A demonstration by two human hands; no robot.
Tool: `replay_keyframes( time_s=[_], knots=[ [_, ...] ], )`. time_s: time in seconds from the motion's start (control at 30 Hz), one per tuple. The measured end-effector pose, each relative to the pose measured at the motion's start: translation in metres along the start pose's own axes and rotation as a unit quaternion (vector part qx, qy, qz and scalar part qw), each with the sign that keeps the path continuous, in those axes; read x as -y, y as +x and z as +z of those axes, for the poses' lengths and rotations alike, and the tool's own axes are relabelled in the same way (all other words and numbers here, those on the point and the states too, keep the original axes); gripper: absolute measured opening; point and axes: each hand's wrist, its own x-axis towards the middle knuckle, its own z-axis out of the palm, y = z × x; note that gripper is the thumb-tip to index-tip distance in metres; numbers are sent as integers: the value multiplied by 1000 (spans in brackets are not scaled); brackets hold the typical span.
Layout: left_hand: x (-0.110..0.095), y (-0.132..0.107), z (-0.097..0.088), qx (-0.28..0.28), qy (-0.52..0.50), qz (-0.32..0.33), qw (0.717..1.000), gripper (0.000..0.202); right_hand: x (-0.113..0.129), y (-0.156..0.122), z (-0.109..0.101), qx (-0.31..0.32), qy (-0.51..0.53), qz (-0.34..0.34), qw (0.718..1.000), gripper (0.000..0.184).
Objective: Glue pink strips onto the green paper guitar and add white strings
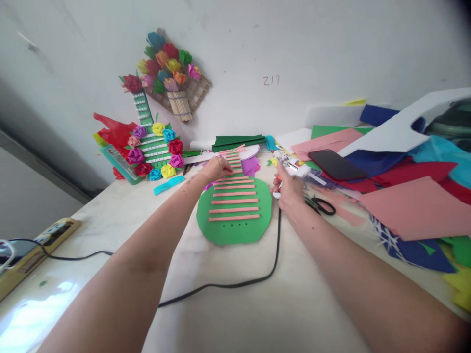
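A green guitar-shaped cutout (235, 233) lies flat on the table, crossed by several pink paper strips (235, 201). My left hand (218, 169) is over the lower neck of the cutout, its fingertips pinched at the left end of a pink strip. To the right of the cutout, my right hand (289, 189) is wrapped around a white glue gun (292, 165). A black cord (276, 245) runs down from that hand and curves left across the table. Black-handled scissors (324, 206) lie beside my right wrist.
A finished-looking paper guitar with flowers (154, 147) leans at the back left, below a paper bouquet (172, 68). Coloured sheets (405, 206) and a phone (336, 164) crowd the right. A power strip (40, 245) sits at the left edge.
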Motion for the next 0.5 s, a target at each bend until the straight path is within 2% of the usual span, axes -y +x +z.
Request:
replay_keyframes(
  time_s=[0.27, 0.5],
  knots=[
    [-4, -2, -2, 15, 26, 57, 998, 12, 0, 0, 0, -4, -10, -1, 1000, 32],
    [-3, -1, 0, 14, 23, 73, 997, 12, 0, 0, 1, 1, -4, -1, 1000, 32]
  ],
)
